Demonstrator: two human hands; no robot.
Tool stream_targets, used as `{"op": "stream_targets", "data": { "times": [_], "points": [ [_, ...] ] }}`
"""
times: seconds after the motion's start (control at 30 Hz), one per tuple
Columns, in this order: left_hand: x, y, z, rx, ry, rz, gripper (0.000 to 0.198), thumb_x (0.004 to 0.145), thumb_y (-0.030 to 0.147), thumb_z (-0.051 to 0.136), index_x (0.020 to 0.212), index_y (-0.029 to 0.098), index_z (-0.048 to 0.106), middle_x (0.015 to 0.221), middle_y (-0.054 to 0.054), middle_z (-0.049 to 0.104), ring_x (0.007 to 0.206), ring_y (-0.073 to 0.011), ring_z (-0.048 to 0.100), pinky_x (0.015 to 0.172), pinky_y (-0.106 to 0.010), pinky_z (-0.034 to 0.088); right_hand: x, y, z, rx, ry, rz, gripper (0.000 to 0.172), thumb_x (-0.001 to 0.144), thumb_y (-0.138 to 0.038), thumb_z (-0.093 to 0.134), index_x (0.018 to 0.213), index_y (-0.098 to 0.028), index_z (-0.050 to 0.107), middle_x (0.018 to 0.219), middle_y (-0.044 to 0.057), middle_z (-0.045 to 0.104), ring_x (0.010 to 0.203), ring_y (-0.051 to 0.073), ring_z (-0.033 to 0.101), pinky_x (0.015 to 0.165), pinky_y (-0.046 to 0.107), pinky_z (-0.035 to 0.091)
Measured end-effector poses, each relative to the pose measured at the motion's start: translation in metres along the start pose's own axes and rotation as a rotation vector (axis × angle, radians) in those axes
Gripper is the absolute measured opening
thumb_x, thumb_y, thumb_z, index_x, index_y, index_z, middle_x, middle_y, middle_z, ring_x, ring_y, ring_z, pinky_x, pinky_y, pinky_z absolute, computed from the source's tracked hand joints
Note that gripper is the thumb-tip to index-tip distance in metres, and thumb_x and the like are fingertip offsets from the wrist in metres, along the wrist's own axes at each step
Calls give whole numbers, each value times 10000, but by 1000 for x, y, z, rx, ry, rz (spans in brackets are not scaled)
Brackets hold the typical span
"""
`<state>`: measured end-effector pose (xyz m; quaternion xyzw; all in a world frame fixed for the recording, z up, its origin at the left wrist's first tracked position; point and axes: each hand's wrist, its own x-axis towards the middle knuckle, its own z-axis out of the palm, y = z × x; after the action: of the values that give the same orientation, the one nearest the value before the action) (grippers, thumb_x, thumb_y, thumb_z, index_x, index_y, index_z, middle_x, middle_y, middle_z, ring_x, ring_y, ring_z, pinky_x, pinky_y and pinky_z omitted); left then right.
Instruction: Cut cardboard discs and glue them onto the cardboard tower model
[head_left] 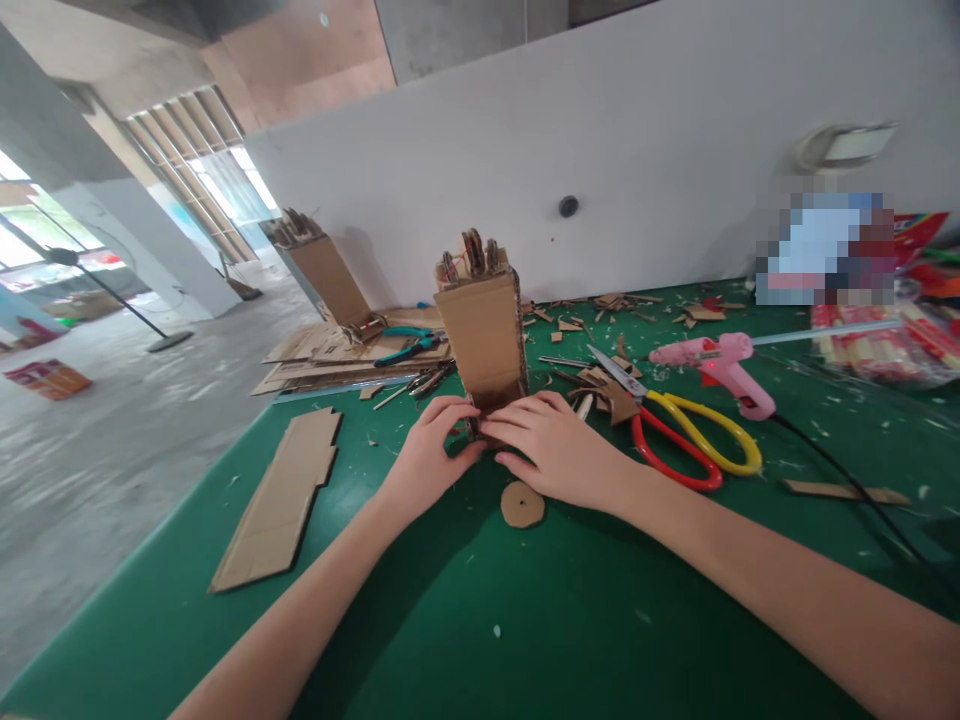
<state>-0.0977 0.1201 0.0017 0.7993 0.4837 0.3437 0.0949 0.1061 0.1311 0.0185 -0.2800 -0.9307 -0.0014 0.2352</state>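
A tall cardboard structure [484,335] stands upright on the green table [420,620], with rounded cardboard pieces sticking up at its top. Both hands are at its base. My left hand [435,447] has thumb and fingers closed on the base's left corner. Across the front of the base lies my right hand [559,450], its fingers together and pressed on the lower cardboard; the fingertips of the two hands nearly meet. Just below them a small cardboard disc [523,505] with a centre hole lies flat on the table.
Scissors [660,410] and a pink glue gun [724,370] with its cord lie at the right. A notched cardboard piece [277,505] lies left. Behind are teal-handled pliers [409,345], stacked cardboard [300,365], a second cardboard structure [330,280], scraps and a white wall.
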Motion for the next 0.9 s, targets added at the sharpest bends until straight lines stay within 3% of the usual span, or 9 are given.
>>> {"op": "stream_targets", "data": {
  "times": [0.33, 0.9],
  "points": [
    [3, -3, -10, 9, -49, 51, 229, 758, 168, 626, 978, 202, 572, 1065, -61, 547, 972, -183, 575, 863, -352, 512, 0, -2, -2, -115, -58, -44, 305, 926, -287, 482, 1217, -242, 564, 1233, 54, 604, 1095, 265, 505, 917, 450, 346],
    [8, 0, -18, 37, -105, 51, 165, 760, 254, 656, 879, 207, 552, 972, -26, 568, 836, -148, 573, 758, -299, 513, 0, 0, -2, -73, -61, -27, 291, 904, -234, 501, 1182, -238, 586, 1219, 50, 617, 1103, 247, 515, 912, 430, 369]
  ]
}}
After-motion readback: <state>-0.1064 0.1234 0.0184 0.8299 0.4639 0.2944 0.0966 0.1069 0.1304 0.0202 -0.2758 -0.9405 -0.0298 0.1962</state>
